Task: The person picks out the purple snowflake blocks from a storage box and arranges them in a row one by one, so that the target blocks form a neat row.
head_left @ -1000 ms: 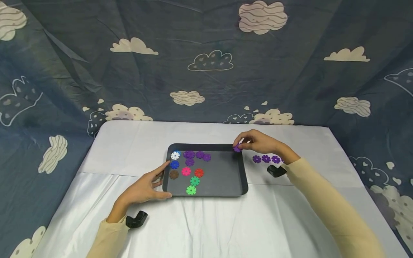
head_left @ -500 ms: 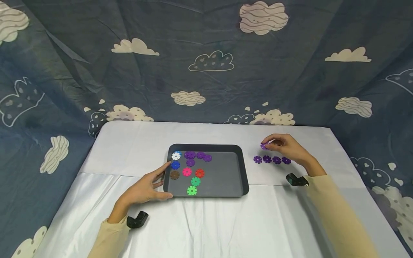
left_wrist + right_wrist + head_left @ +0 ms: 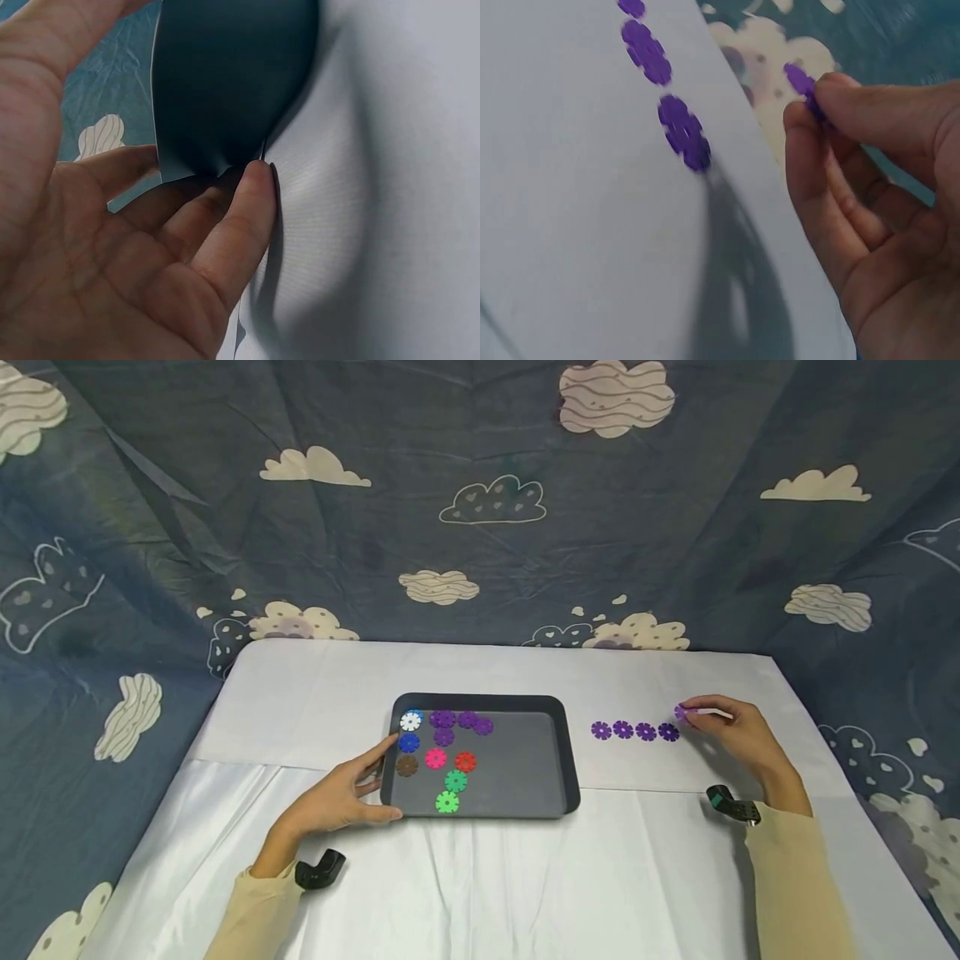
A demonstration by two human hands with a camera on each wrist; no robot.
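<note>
My right hand [image 3: 742, 735] pinches a purple notched disc [image 3: 681, 712] between thumb and fingertips. It holds the disc above the table, near the right end of a row of several purple notched discs [image 3: 646, 732]. In the right wrist view the pinched disc [image 3: 799, 78] appears tilted, nearly edge-on. My left hand [image 3: 337, 797] grips the dark grey baking tray [image 3: 517, 768] at its left side, thumb by the front corner. Fingers curl against the tray wall [image 3: 232, 82] in the left wrist view. Several purple discs [image 3: 444, 737] lie inside the tray.
Also in the tray are white [image 3: 411, 720], blue [image 3: 408, 742], brown [image 3: 407, 766], pink [image 3: 436, 758], red [image 3: 465, 762] and green discs [image 3: 456, 781]. White cloth [image 3: 510, 885] covers the table. Behind it hangs a dark cloud-patterned curtain [image 3: 337, 543].
My right hand has carried the purple disc from over the tray's back right corner rightward, past the row, to its right end. The left hand has stayed at the tray.
</note>
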